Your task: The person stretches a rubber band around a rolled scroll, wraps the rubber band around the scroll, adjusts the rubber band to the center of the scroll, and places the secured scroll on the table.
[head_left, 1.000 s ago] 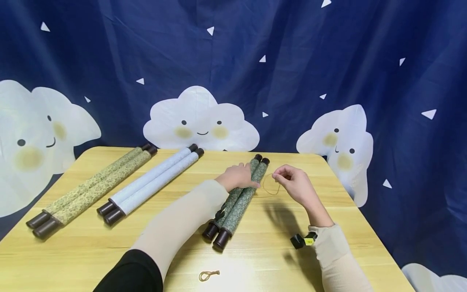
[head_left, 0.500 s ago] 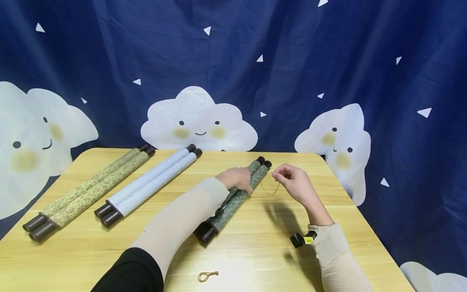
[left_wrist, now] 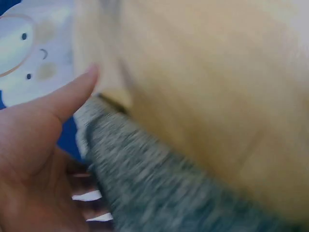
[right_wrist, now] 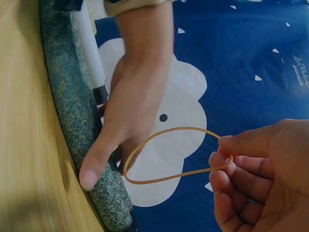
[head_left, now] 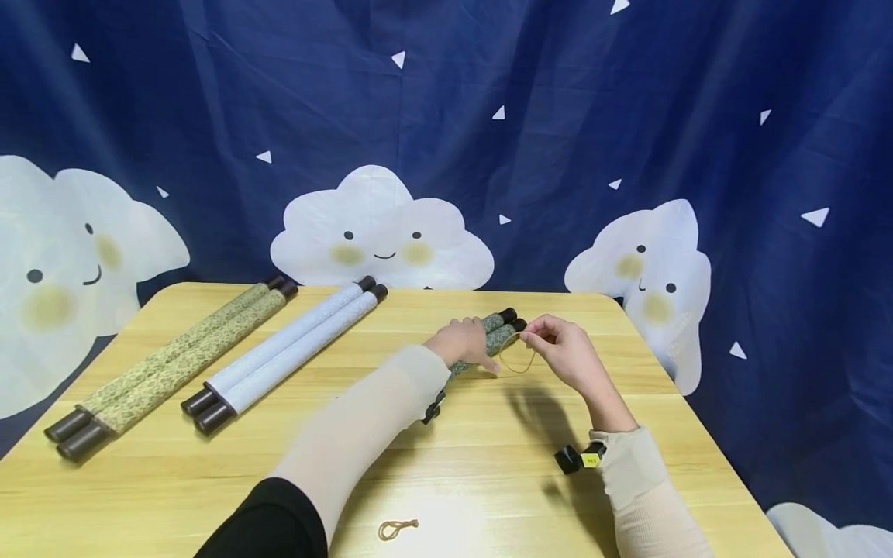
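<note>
In the head view my left hand [head_left: 463, 342] grips a dark green patterned scroll [head_left: 498, 339], rolled from both ends into two parallel rolls with dark end caps. My arm covers its near end. The left wrist view is blurred, but the thumb lies on one side of the green scroll [left_wrist: 140, 174] and the fingers on the other. Just right of the scroll's far end, my right hand [head_left: 561, 353] pinches a tan rubber band. In the right wrist view the rubber band [right_wrist: 155, 181] hangs as a long open loop from thumb and fingertips, apart from the scroll.
A pale blue double-rolled scroll [head_left: 293, 353] and a yellow-green one [head_left: 184, 349] lie slanted on the left of the wooden table [head_left: 530, 496]. Near the front edge lies another rubber band [head_left: 398, 530]. Behind the table hangs a dark blue cloud-print curtain [head_left: 544, 62].
My left hand has turned the green scroll, swinging its near end left under my arm and its far end right, closer to the rubber band. The right hand has barely moved.
</note>
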Demonstrator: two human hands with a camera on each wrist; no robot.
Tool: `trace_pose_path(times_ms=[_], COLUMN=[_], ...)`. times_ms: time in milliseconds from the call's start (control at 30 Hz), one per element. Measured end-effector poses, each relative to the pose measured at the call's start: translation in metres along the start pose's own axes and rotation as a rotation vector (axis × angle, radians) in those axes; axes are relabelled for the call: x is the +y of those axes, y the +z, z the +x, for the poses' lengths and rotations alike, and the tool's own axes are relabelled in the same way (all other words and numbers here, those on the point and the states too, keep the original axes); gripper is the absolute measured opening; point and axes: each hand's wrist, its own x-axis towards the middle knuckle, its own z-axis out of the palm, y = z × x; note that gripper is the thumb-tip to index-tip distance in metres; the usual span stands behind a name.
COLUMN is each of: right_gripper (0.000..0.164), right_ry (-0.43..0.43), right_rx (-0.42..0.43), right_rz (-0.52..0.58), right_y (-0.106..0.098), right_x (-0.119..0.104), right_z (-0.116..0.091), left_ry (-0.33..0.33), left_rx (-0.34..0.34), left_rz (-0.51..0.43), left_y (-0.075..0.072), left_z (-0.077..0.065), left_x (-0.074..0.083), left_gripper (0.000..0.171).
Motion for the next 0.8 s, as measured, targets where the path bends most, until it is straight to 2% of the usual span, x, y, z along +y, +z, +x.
trace_pose_path(times_ms=[100, 200, 300, 433, 667, 800], right_gripper=[0.01, 0.011, 0.011, 0.012, 0.016, 0.016], right_ry=[-0.002, -0.001, 0.002, 0.004, 0.021, 0.035], right_rx=[-0.01, -0.012, -0.01, -0.016, -0.007, 0.001], right_rz=[-0.005, -0.004, -0.003, 0.001, -0.01, -0.011], right_y=[-0.001, -0.001, -0.002, -0.003, -0.006, -0.01], right_x=[0.001, 0.002, 0.002, 0.002, 0.003, 0.003], right_z=[-0.001, -0.001, 0.0, 0.0, 0.0, 0.001], left_ry=[-0.061, -0.083, -0.076, -0.056, -0.046, -0.025], left_rx=[0.073, 0.109, 0.144, 0.173, 0.155, 0.189], left_rz=[-0.061, -0.024, 0.006, -0.011, -0.002, 0.006], left_y=[0.011, 0.02, 0.024, 0.024, 0.022, 0.02], left_z=[0.006, 0.012, 0.017, 0.017, 0.014, 0.008], left_x=[0.004, 0.003, 0.001, -0.002, -0.005, -0.007], left_gripper=[0.112, 0.113, 0.109, 0.097, 0.083, 0.082])
